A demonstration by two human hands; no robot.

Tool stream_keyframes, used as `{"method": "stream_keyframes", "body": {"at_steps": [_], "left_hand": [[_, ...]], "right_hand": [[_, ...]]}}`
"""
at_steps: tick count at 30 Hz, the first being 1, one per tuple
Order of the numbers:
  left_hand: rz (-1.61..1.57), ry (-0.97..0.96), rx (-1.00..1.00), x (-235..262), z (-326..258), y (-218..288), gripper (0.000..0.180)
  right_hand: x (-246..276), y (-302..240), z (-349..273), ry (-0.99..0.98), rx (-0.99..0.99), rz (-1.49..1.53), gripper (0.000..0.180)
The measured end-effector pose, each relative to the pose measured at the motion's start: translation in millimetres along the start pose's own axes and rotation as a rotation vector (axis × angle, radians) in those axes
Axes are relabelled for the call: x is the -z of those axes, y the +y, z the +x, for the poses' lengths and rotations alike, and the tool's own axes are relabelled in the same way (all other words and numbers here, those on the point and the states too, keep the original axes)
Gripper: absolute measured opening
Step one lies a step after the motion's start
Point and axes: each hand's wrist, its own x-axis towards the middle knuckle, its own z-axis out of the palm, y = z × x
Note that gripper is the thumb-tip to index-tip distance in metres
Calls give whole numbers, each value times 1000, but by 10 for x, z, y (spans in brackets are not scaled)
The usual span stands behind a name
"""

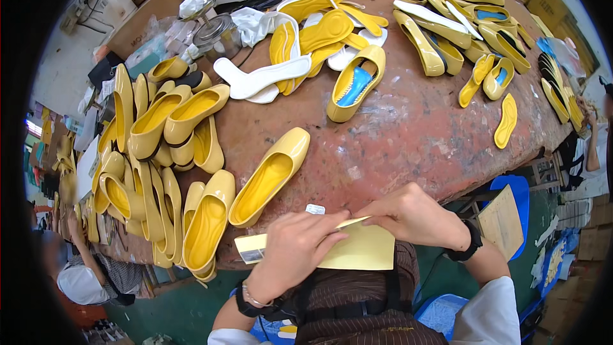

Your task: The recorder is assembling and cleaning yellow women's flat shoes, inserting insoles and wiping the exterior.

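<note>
Over my lap, at the table's near edge, I hold a pale yellow sheet (364, 252) whose material I cannot make out. My left hand (287, 252) is closed across its left part, fingers pressed on the upper edge. At that same edge, my right hand (415, 214) pinches the sheet between thumb and fingers. A small white label (315, 209) lies just beyond my left fingers. Nearest to the left hand on the table is a glossy yellow flat shoe (271, 179) with a yellow insole. Another such shoe (207, 227) stands left of it.
Yellow shoes (150, 128) are heaped along the left edge. One shoe with a blue lining (357, 83) sits mid-table, near white and yellow insoles (274, 76). More shoes (460, 32) lie far right, with a loose yellow insole (506, 121). Other people (86, 275) are at the left and right edges.
</note>
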Motion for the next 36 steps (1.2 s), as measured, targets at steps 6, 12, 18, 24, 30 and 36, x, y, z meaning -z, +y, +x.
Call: {"method": "stream_keyframes", "body": {"at_steps": [6,12,18,24,30,36], "left_hand": [[-358,-195,311,74,23,56,17],[-549,-134,355,32,42,151,15],[-408,-177,301,58,31,152,11],[-368,-190,257,62,48,161,11],[-457,-179,356,48,70,131,13],[-525,-222,379,37,47,18,17]], "right_hand": [[99,-198,-28,15,-191,257,14],[-19,-294,-59,167,-296,491,9],[-102,-264,-118,319,12,144,13],[-159,-245,-132,289,-15,126,19],[-205,-266,-126,329,287,-520,36],[-250,-271,-112,222,396,-700,42]]}}
